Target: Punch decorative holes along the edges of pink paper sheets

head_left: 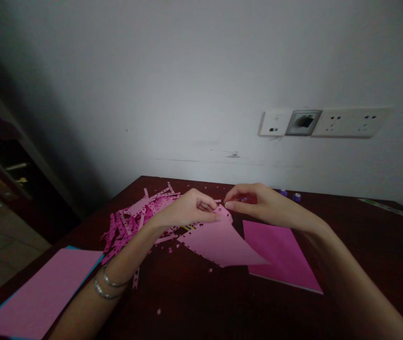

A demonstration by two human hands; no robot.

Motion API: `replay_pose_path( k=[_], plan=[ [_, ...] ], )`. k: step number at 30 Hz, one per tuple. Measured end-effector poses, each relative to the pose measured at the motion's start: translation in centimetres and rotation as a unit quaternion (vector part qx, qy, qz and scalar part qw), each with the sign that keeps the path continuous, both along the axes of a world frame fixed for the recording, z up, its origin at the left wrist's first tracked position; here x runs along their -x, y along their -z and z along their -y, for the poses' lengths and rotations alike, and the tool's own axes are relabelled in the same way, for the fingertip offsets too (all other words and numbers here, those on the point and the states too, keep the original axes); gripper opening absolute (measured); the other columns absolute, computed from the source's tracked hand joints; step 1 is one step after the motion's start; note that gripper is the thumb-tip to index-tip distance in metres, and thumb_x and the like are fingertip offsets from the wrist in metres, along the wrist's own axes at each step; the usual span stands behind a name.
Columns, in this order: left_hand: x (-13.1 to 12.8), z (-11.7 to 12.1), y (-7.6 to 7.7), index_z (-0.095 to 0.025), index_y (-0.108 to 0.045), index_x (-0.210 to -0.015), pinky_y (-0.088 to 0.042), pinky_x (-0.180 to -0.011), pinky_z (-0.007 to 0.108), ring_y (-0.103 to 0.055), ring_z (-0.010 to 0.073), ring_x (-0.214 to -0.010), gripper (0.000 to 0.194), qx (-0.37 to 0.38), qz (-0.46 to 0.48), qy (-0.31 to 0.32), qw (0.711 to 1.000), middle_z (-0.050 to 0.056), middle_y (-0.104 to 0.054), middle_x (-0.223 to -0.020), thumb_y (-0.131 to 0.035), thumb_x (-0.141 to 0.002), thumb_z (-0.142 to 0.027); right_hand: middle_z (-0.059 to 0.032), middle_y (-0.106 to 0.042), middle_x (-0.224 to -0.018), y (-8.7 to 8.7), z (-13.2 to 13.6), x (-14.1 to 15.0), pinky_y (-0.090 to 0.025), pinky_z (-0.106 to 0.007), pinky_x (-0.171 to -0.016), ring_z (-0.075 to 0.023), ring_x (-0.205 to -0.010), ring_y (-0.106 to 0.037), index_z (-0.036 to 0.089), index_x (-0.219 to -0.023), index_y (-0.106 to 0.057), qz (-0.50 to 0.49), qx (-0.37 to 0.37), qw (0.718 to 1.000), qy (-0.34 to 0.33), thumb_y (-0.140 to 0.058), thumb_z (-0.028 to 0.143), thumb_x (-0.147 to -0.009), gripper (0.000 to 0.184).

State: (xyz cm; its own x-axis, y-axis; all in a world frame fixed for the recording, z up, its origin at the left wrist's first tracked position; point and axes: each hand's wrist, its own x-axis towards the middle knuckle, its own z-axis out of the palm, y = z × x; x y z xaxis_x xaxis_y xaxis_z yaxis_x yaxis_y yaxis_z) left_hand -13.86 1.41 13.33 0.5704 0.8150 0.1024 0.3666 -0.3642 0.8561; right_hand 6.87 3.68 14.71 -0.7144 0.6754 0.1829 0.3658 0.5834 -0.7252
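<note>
Dark bench (201, 307), near edge out of frame. My forearms (357, 269) come in from lower left and lower right, cut off there, converging mid-bench. Heap of punched strips (125, 229), partly hidden by my left arm. Pale pink sheet (219, 245), edge notched, over mid-bench, its right end overlapping a magenta sheet (282, 252). Left hand (187, 208) turned inward, thumb nearest me, clamping the pale sheet's top corner. Right hand (258, 203) arched, thumb and forefinger narrowed just beside that corner; can't tell if they pinch anything. Two purple objects (296, 197) beyond, too dim to identify.
</note>
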Motion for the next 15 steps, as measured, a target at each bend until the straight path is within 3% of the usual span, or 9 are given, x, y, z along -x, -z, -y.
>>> replay_pose_path(
  k=[5, 15],
  plan=[
    [-0.35, 0.18, -0.13, -0.015, -0.066, -0.072, -0.028, -0.047, 0.021, -0.037, 0.0063, -0.051, 0.019, 0.005, -0.005, 0.009, 1.0, -0.003, -0.05, -0.057, -0.062, -0.07, -0.033, 0.001, -0.051, -0.064, 0.07, 0.22, 0.2, -0.035, -0.023, -0.055, -0.0104, -0.06, -0.044, 0.016, -0.072, -0.058, 0.023, 0.0, 0.996, -0.083, -0.044, 0.041, -0.085, 0.032],
    [-0.53, 0.3, -0.04, -0.014, -0.061, -0.065, -0.026, -0.046, 0.02, -0.036, 0.0057, -0.05, 0.02, 0.038, 0.03, -0.017, 0.999, -0.004, -0.046, -0.056, -0.063, -0.069, -0.033, 0.0011, -0.05, -0.064, -0.17, 0.77, 0.76, -0.036, -0.023, -0.055, -0.0104, -0.06, -0.045, 0.016, -0.068, -0.053, 0.003, 0.014, 0.997, -0.082, -0.045, 0.041, -0.086, 0.031]
  ],
)
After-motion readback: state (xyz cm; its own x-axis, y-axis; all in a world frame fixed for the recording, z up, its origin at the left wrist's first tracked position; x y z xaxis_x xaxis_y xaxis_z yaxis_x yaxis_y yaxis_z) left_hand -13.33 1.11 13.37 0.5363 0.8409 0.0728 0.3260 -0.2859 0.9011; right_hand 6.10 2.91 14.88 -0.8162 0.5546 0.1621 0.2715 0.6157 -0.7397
